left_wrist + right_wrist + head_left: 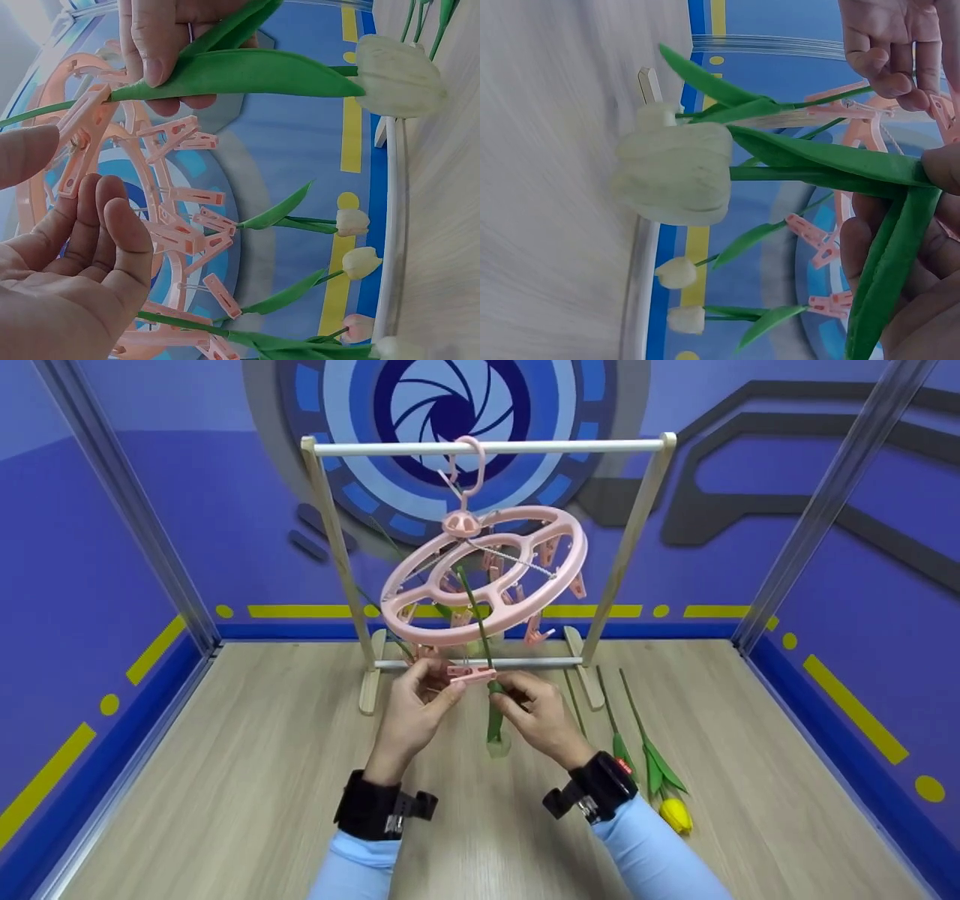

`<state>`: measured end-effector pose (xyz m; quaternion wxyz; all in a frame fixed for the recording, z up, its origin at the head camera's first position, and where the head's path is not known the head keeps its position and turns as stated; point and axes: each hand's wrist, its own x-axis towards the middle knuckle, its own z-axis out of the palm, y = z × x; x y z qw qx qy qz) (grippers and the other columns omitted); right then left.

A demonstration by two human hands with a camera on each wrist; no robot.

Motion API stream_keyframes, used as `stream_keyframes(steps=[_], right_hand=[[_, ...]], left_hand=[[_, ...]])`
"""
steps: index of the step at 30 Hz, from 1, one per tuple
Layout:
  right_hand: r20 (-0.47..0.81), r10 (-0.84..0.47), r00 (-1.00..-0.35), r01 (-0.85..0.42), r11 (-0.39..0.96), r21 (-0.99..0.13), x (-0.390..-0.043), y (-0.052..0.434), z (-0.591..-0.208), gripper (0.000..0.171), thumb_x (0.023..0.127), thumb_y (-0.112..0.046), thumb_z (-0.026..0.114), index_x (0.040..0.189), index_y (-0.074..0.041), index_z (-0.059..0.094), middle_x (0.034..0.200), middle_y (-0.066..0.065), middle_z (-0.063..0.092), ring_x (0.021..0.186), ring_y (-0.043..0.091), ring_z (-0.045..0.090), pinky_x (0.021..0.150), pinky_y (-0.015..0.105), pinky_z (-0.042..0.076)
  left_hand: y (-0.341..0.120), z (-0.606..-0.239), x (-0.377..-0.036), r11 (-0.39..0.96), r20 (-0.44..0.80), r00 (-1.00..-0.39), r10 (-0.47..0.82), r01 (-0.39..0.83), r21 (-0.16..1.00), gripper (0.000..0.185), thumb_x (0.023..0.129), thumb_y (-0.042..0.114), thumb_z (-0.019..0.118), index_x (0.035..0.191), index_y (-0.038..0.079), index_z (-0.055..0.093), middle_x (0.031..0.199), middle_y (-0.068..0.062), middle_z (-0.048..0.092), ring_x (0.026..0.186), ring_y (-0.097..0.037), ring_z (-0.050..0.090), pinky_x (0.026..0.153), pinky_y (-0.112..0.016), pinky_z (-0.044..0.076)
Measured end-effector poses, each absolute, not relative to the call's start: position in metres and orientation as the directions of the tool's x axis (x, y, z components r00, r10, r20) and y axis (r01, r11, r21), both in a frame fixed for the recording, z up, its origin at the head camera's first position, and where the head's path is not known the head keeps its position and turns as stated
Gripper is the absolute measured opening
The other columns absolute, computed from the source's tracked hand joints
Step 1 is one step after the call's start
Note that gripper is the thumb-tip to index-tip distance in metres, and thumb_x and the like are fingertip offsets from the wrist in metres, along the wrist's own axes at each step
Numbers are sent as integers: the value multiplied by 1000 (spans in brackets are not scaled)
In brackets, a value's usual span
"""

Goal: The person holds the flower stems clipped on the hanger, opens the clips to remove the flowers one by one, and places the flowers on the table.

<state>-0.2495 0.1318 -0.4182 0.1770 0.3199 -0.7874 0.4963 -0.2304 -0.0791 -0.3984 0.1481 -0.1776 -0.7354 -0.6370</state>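
A pink round clip hanger (487, 577) hangs tilted from the white rod (570, 447) of a wooden rack. My left hand (444, 678) pinches one of its pink clips (471, 673), which also shows in the left wrist view (81, 142). My right hand (507, 697) grips the green stem and leaves of a white tulip (497, 744), its head pointing down. The stem's upper end sits at the clip. In the wrist views the tulip (397, 75) (676, 174) is close up. Several other pale tulips (352, 222) (676, 273) hang head-down from other clips.
On the wooden floor to the right lie a yellow tulip (675, 814) and more green stems (609, 712). The rack's lower bar (525, 662) and feet stand just beyond my hands. Blue walls enclose the area on three sides.
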Motion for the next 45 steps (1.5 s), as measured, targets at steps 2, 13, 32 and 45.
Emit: stream_keyframes(steps=[2, 13, 32, 45], right_hand=[[598, -328, -732, -681, 297, -670, -250, 132, -419, 13, 98, 0, 68, 110, 3, 72, 90, 7, 67, 76, 10, 55, 65, 24, 48], [640, -322, -698, -716, 272, -643, -251, 135, -421, 13, 96, 3, 68, 109, 3, 73, 90, 10, 67, 77, 10, 55, 66, 23, 48], [627, -312, -713, -701, 327, -634, -250, 143, -420, 12, 96, 1, 70, 107, 2, 75, 98, 9, 72, 83, 14, 63, 71, 29, 55], [618, -307, -724, -690, 344, -637, -249, 144, -423, 12, 97, -2, 71, 107, -1, 76, 95, 6, 71, 80, 14, 63, 70, 26, 53]], left_hand=[[-79, -399, -230, 123, 449, -891, 65, 453, 883, 21, 97, 8, 72, 113, -5, 66, 105, -16, 68, 90, -22, 61, 76, -28, 50], [-81, -402, -229, 172, 450, -891, 57, 452, 875, 27, 97, 12, 73, 118, -3, 68, 105, -16, 69, 91, -23, 63, 80, -32, 51], [-82, -403, -230, 182, 486, -873, 41, 485, 856, 19, 94, 11, 76, 109, 1, 73, 95, -9, 67, 85, -19, 60, 74, -28, 47], [-84, -400, -229, 180, 477, -878, 39, 476, 861, 18, 91, 9, 79, 106, 0, 75, 93, -10, 70, 82, -19, 60, 72, -28, 47]])
